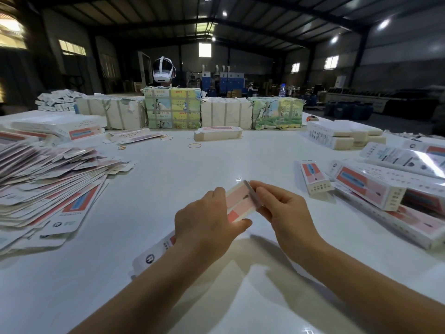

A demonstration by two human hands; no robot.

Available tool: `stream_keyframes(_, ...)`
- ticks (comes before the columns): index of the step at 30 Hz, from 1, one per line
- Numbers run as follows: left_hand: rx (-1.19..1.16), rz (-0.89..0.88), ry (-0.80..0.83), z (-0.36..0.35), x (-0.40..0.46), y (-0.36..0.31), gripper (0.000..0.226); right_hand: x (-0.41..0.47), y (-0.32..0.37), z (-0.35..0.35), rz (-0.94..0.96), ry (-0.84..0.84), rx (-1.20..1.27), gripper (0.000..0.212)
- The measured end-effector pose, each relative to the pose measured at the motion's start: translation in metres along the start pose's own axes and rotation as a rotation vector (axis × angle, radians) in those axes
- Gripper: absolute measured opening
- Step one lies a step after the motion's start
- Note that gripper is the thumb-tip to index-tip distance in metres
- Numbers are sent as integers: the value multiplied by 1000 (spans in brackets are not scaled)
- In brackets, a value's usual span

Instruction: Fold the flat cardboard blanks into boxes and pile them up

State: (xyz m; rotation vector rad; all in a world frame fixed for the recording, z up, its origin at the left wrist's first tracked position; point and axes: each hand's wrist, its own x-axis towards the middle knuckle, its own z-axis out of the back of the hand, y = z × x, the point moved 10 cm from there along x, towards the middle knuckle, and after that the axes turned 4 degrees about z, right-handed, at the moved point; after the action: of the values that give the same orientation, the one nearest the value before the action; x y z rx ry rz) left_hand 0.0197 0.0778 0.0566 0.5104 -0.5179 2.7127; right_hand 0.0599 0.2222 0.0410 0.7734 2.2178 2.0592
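A long pink-and-white cardboard blank [238,203] hangs above the white table [216,160], running from near my body up to the centre. My left hand [207,222] grips it around the middle, thumb on the near edge. My right hand [281,208] pinches a flap at its far end, which stands bent upward. The blank's near end with a round logo [150,257] shows under my left forearm. A fanned heap of flat blanks [48,184] lies at the left. Folded boxes [375,186] are piled at the right.
Wrapped bundles of cardboard [172,108] line the far side of the table, with a person wearing a white headset [163,71] behind them. Rubber bands [194,145] lie on the table. One small folded box [314,177] stands apart at the right. More stacks [344,137] sit far right.
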Motion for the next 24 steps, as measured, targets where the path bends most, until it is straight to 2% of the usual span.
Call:
stream_keyframes(6,48,-83,-98,5,-4,-7,54,2,-12,1,-166,-13,169,23)
stream_keyframes(11,25,-165,-229,21,-9,-13,62,2,-7,3,-136,-12,185,24)
stream_keyframes(17,112,-291,-340,30,-15,-26,67,0,-4,3,-132,-10,164,31)
stream_keyframes(24,262,-415,-383,31,-19,-38,68,-1,-7,8,-179,-31,133,37)
